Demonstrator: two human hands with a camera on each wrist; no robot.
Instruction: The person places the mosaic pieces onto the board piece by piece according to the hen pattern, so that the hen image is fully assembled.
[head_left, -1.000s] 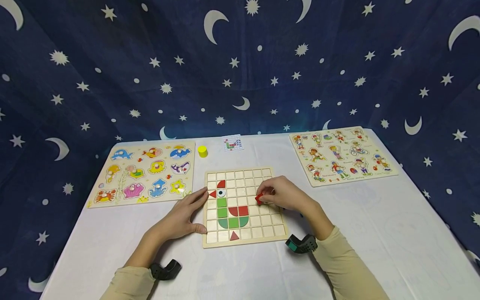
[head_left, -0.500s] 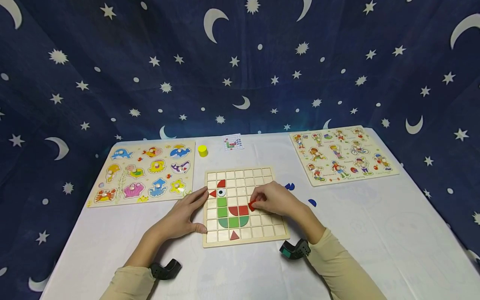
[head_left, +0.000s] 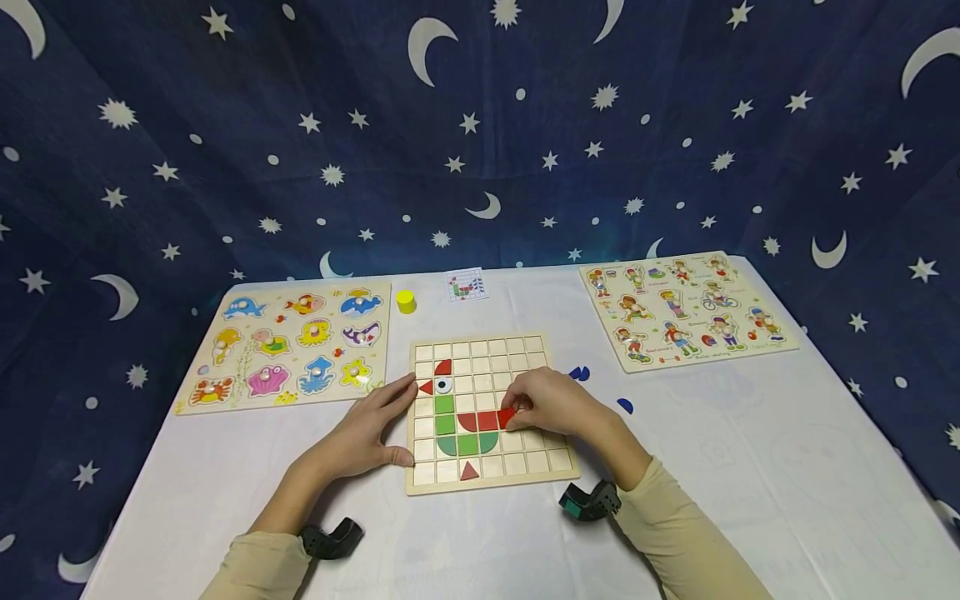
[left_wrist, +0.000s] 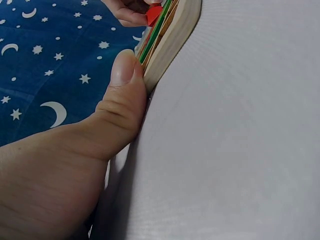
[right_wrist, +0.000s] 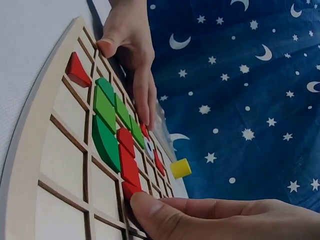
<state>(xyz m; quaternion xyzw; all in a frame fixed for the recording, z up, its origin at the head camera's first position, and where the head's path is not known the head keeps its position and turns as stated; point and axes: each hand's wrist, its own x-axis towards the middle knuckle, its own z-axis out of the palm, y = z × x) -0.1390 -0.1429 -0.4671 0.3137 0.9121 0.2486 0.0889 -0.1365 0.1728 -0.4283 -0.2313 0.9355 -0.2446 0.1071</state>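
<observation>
A wooden grid board (head_left: 517, 463) lies in the middle of the white table. Coloured blocks form a bird-like figure on it, with green squares (head_left: 445, 424), a round eye piece (head_left: 443, 385) and a red triangle (head_left: 469, 472) near the front. My right hand (head_left: 558, 406) pinches a red block (right_wrist: 130, 190) between thumb and fingers, low over the grid, at the right end of the red row. Its far side is hidden by the fingertips. Against the board's left edge rests my left hand (head_left: 360, 442), thumb and fingers extended; the thumb (left_wrist: 125, 75) touches the rim in the left wrist view.
Several blue pieces (head_left: 625, 406) lie right of the board. Behind it are a small pattern card (head_left: 467, 285) and a yellow cylinder (head_left: 406, 302). A sea-animal puzzle (head_left: 285, 350) stands left, a puzzle of figures (head_left: 686, 312) right. A starry cloth (head_left: 480, 150) hangs behind.
My right hand has moved left and slightly towards me with the red block, now lowered beside the red square. Blue pieces it covered show now. My left hand has stayed put.
</observation>
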